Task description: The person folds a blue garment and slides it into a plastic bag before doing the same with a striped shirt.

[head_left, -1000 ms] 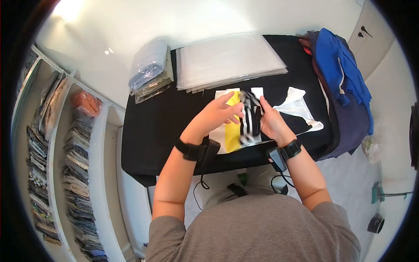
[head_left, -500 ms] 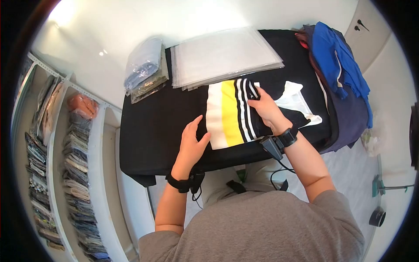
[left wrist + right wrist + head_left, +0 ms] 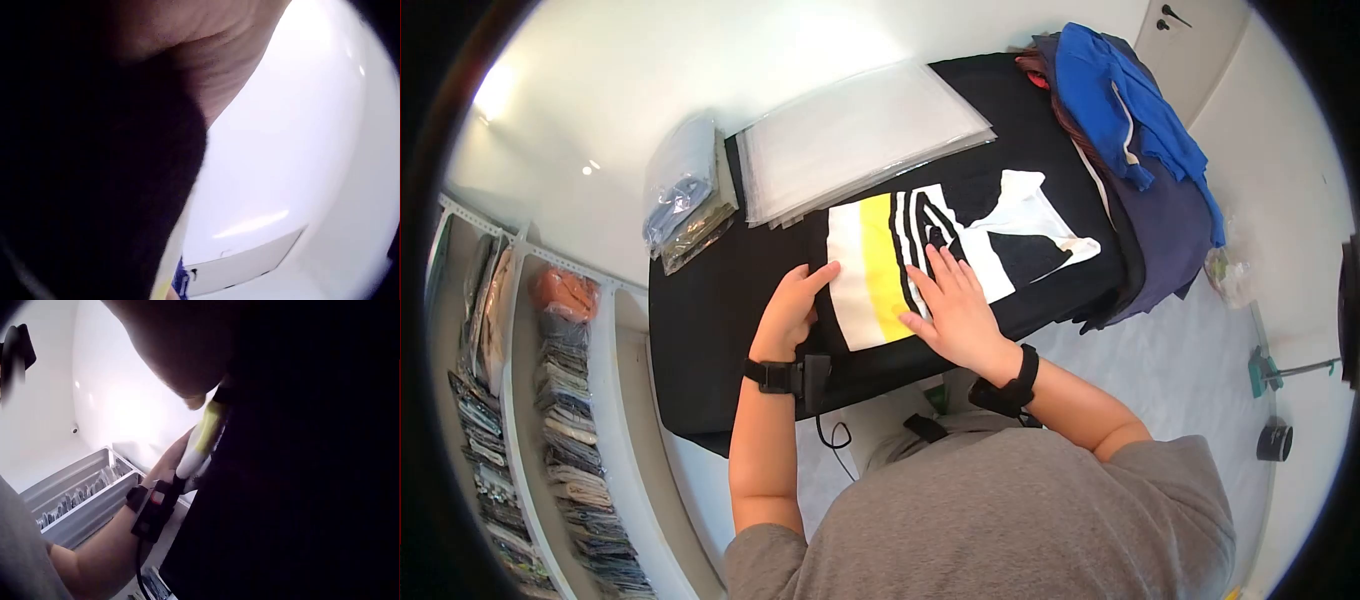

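A top in white, yellow and black bands lies on the black-covered table, its white neck end spread out to the right. At its left edge, my left hand pinches the white band, thumb on top and fingers curled underneath. My right hand lies with extended fingers on the black-and-white stripes. In the right wrist view the yellow-and-white edge of the top rises by the left hand. The left wrist view is mostly dark, filled by palm and strap.
Clear plastic bags lie stacked at the back of the table. Bagged clothes sit at the back left. A pile with a blue garment hangs over the right end. Shelves of packed clothes stand at the left.
The stripes, bunched up earlier, now lie flatter. My left hand has moved from beside the top onto its left edge. My right hand has let go of the folded stripes and flattened over them.
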Tool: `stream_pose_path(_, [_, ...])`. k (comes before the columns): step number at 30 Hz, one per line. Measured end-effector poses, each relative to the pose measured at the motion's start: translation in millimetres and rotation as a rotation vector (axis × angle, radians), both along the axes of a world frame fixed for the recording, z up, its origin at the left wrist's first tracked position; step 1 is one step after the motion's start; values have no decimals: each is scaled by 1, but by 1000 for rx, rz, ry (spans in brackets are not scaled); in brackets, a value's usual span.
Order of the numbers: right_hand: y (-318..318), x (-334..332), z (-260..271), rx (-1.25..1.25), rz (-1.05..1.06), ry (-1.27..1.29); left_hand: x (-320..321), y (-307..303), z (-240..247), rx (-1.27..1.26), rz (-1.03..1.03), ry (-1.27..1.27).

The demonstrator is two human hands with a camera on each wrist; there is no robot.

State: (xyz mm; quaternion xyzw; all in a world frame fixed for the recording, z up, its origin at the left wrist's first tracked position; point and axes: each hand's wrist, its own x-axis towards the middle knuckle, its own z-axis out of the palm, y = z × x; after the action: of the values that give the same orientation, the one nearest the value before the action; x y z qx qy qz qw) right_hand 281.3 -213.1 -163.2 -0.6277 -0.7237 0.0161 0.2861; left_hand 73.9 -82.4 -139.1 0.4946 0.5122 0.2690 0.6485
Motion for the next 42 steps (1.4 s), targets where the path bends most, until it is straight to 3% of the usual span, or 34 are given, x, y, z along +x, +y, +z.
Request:
stream_pose_path(1, [-3, 0, 3, 2, -10, 2, 0, 2, -5, 2, -10, 2])
stream_pose_path(4, [-9, -5, 20, 23, 91, 20, 17, -15, 19, -302, 119, -424])
stream_pose_path(7, [-7, -17, 10, 10, 32, 81, 30, -45, 51, -296, 183, -568])
stream_pose_path(9, [-7, -21, 12, 49, 27, 187, 36, -72, 67, -170, 230, -601])
stream_pose_path(11, [-8, -28, 17, 58, 198, 472, 29, -81, 71, -4, 153, -783])
stream_pose_path(12, [-10, -36, 22, 37, 247, 625, 26, -79, 75, -71, 182, -796])
stream_pose_path(16, [-19, -50, 16, -148, 402, 1031, 25, -75, 79, 13, 246, -542])
stream_pose_path(18, [-18, -45, 10, -194, 432, 1101, 43, -75, 86, 62, 273, -481])
stream_pose_path(21, [-25, -27, 10, -252, 467, 1256, 75, -64, 87, 172, 123, -447])
stream_pose_path(23, [-29, -13, 1, -555, 310, 1606, 105, -57, 84, 157, 41, -444])
stream_pose_path(25, [-23, 0, -39, -591, 322, 2010, 136, -49, 75, 84, -120, -544])
stream_pose_path(27, [-24, 5, -7, -364, 407, 2250, 145, -34, 62, -18, -284, -374])
stream_pose_path(28, [-24, 12, -8, -360, 403, 2345, 150, -36, 56, 40, -200, -255])
stream_pose_path(29, [-26, 17, -6, -355, 402, 2346, 150, -34, 46, 40, -204, -255])
stream_pose_path(32, [-27, 20, -2, -479, 342, 2382, 130, -32, 22, 586, -461, 12])
stream_pose_path(33, [-27, 20, -2, -481, 341, 2388, 125, -36, 22, 582, -461, 17])
stream_pose_path(35, [-26, 22, 0, -509, 299, 2347, 114, -45, 26, 1131, -625, 299])
stream_pose_path(36, [-24, 28, -3, -570, 270, 2335, 109, -54, 21, 1140, -623, 476])
stream_pose_path(37, [-22, 34, -2, -533, 202, 2300, 106, -59, 18, 1137, -623, 479])
stream_pose_path(39, [-26, 52, 16, -539, 24, 1985, 104, -66, 13, 1095, -659, 594])
stream_pose_path(41, [-37, 63, 26, -504, 18, 1873, 103, -69, 6, 1111, -664, 620])
stream_pose_path(42, [-44, 71, 26, -690, 19, 1557, 103, -74, 4, 1166, -693, 706])
